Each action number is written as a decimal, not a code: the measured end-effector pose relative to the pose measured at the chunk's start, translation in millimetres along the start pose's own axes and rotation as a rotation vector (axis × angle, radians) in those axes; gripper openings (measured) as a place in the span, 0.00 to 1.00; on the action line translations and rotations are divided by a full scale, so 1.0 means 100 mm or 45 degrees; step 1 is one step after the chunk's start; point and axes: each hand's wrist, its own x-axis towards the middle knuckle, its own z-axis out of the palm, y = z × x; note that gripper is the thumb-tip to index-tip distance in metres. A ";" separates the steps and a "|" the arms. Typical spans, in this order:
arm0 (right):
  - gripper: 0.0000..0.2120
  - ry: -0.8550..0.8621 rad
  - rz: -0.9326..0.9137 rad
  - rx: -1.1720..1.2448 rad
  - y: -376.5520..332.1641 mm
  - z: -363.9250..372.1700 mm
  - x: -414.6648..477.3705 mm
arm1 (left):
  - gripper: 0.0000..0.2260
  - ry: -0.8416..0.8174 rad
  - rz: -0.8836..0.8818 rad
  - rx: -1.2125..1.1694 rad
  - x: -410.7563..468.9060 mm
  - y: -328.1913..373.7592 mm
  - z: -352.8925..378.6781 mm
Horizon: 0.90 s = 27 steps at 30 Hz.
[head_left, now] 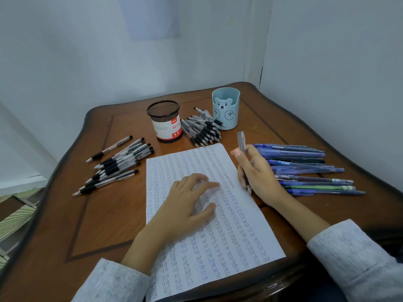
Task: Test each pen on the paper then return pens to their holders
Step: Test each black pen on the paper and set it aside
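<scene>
A sheet of paper [229, 232] covered in rows of the word "test" lies on the wooden table [104, 214]. My left hand [187, 203] rests on the paper with its fingers spread. My right hand [257, 173] grips a blue pen [241, 142] at the paper's right edge, tip down near the sheet. A black mesh holder [165, 120] and a light blue bear holder [225, 107] stand at the back. Black pens lie in a pile [202, 129] between the holders and in another group [117, 164] at the left. Blue pens [305, 168] lie at the right.
The table stands in a corner, with walls close behind and to the right. Its curved front edge runs just below my sleeves. To the left the floor [15, 214] shows a green patterned covering.
</scene>
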 end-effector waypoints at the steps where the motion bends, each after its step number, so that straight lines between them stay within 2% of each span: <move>1: 0.12 -0.017 -0.022 -0.003 -0.01 0.00 -0.01 | 0.21 0.036 -0.008 -0.008 0.00 -0.01 -0.01; 8: 0.15 0.058 -0.046 0.007 -0.02 0.01 -0.04 | 0.24 0.197 -0.114 0.062 0.00 -0.13 -0.08; 18: 0.06 0.001 0.002 -0.078 -0.04 0.00 -0.03 | 0.29 0.262 -0.280 0.104 0.02 -0.22 -0.12; 20: 0.07 -0.014 0.073 0.049 -0.03 0.00 -0.01 | 0.28 0.261 -0.311 0.114 0.04 -0.25 -0.14; 23: 0.13 -0.055 0.169 0.153 -0.06 -0.01 0.04 | 0.19 0.212 -0.381 0.113 0.05 -0.29 -0.17; 27: 0.13 -0.018 0.135 -0.078 -0.11 0.00 0.30 | 0.20 0.138 -0.426 0.119 0.04 -0.31 -0.19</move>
